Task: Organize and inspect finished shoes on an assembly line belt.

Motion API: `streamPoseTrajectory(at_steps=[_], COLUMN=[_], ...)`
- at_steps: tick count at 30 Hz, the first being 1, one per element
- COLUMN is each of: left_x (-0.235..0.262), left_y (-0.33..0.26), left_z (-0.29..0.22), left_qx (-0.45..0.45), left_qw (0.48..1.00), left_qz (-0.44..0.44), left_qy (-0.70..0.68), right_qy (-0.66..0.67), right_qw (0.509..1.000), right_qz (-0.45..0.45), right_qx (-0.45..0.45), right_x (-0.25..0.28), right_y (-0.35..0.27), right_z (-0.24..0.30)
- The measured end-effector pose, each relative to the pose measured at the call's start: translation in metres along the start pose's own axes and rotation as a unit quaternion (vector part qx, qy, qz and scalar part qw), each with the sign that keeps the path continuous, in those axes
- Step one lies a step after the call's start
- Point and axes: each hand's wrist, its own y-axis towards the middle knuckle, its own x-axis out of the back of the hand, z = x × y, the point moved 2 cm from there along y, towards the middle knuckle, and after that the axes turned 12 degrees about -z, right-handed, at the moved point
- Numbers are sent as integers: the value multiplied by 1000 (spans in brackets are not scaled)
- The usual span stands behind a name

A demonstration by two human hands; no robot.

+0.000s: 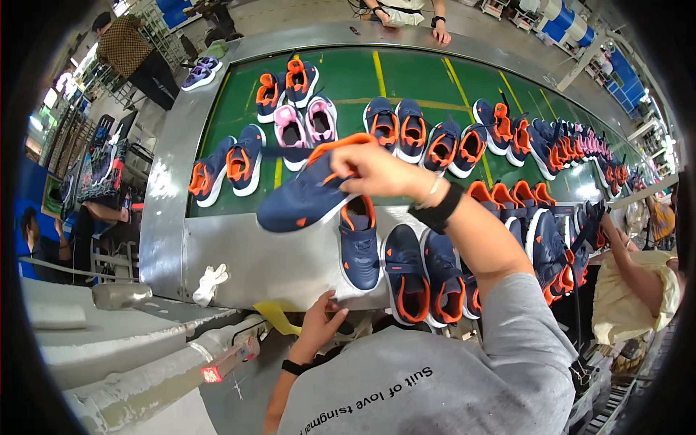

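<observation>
My right hand (377, 170) is closed on the collar of a navy sneaker (301, 196) with orange lining, lifted above the metal edge with its toe to the left. Just below it, a second navy sneaker (360, 254) stands on the metal ledge, its opening pointing away from me. My left hand (321, 322) is at the ledge's near edge with thumb and fingers apart, holding nothing. Right of that standing sneaker, another navy shoe (407, 268) and several more sit in a row, openings toward me.
A green conveyor belt (344, 80) carries pairs of navy-orange shoes and a pink-and-white pair (321, 119). Crumpled white material (210, 284) lies on the metal ledge (246, 254), near a yellow strip (277, 317). Co-workers are across the belt and at the right; purple shoes (201, 72) rest at the far left corner.
</observation>
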Motion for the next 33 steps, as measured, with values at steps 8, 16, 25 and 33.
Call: streamPoseTrajectory(at_steps=[8, 16, 25, 33], left_x=[11, 40, 33, 19], left_y=[-28, -20, 1, 3], left_z=[10, 16, -33, -50], left_qx=[-20, -22, -3, -15], left_qw=[1000, 979, 979, 992], left_qz=[-16, -139, -73, -9], left_qy=[-4, -148, -190, -128], right_qy=[-131, 49, -328, -597], right_qw=[976, 972, 915, 739], right_qz=[162, 156, -37, -12], right_qx=[56, -169, -233, -312], right_x=[-135, -122, -2, 77], right_y=[-25, -125, -181, -263], right_z=[-29, 30, 57, 6])
